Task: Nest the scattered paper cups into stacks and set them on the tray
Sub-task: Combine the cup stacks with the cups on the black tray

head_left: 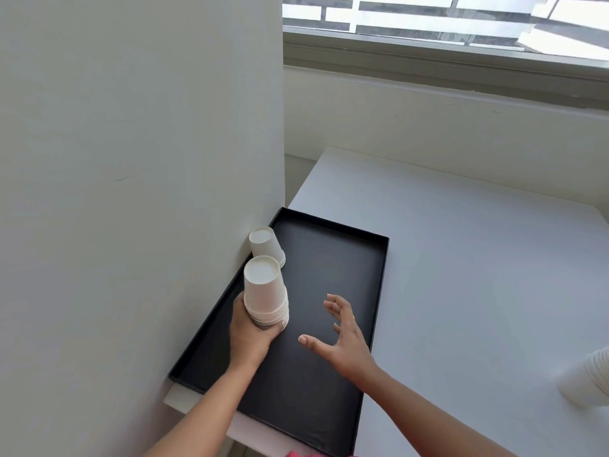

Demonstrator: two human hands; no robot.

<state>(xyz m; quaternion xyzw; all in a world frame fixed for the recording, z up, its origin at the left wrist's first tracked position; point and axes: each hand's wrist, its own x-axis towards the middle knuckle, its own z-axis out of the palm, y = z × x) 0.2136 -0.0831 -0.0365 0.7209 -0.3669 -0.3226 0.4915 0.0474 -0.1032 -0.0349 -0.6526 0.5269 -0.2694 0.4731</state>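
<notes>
A black rectangular tray (329, 258) lies on the white table beside the wall. My left hand (248, 334) grips the rim end of an upside-down stack of white paper cups (265, 288) over the tray's left side, bases pointing up. Behind that stack, in the tray's far left corner, stands a smaller upside-down cup stack (266, 245). My right hand (342, 338) hovers over the tray's middle with fingers spread, holding nothing. At the right edge of the view, another stack of white cups (590, 377) lies on its side on the table, partly cut off.
A white wall (131, 192) rises directly along the tray's left edge. The white table (461, 258) stretches to the right and back toward a window sill (445, 61). The tray's near end overhangs the table's front edge.
</notes>
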